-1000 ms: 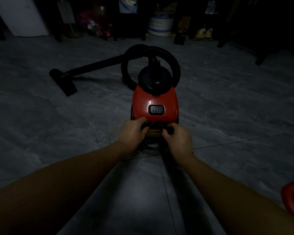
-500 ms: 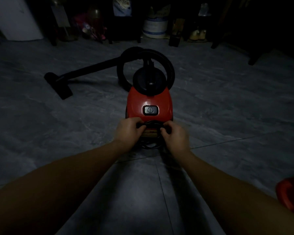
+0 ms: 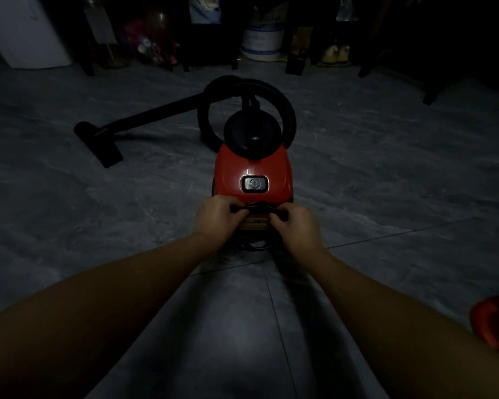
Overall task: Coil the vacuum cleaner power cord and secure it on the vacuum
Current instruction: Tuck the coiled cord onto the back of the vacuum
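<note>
Power cord (image 3: 261, 208) at vacuum (image 3: 252, 165) rear, gripped in fingers (image 3: 234, 207) of left hand (image 3: 216, 218), right hand (image 3: 297, 227)

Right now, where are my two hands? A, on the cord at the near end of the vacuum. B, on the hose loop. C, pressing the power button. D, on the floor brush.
A: the left hand and the right hand both grip the black cord at the near end of the red vacuum, just below its power button.
</note>
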`<act>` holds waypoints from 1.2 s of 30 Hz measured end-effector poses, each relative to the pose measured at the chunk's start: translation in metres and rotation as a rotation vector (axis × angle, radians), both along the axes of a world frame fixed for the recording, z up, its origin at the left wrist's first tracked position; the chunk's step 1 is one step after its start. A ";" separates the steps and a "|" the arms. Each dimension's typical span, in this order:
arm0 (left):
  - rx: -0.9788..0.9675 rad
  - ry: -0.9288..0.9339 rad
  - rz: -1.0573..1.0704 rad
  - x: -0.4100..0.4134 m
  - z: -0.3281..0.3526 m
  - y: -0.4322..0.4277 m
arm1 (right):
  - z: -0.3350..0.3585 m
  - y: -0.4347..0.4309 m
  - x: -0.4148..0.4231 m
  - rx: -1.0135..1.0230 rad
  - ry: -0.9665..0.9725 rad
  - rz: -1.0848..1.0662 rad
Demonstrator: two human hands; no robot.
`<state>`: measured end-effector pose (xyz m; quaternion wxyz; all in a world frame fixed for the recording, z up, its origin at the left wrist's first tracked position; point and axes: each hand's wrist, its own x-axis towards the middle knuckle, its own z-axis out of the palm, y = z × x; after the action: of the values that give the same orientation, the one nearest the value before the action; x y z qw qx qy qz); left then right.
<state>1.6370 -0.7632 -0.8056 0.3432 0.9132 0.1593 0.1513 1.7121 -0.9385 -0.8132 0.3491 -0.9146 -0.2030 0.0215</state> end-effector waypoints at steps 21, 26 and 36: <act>0.119 0.126 0.020 0.003 0.018 -0.012 | -0.020 -0.004 -0.005 0.012 0.031 -0.048; 0.099 0.141 0.041 0.006 0.017 -0.020 | -0.026 -0.006 -0.001 0.119 0.176 -0.106; 0.173 0.154 0.067 0.013 0.016 -0.024 | -0.016 -0.002 -0.009 0.283 0.087 -0.228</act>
<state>1.6499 -0.7868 -0.7893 0.2448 0.9424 0.2021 0.1051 1.7028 -0.9401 -0.8290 0.4830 -0.8716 -0.0837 -0.0073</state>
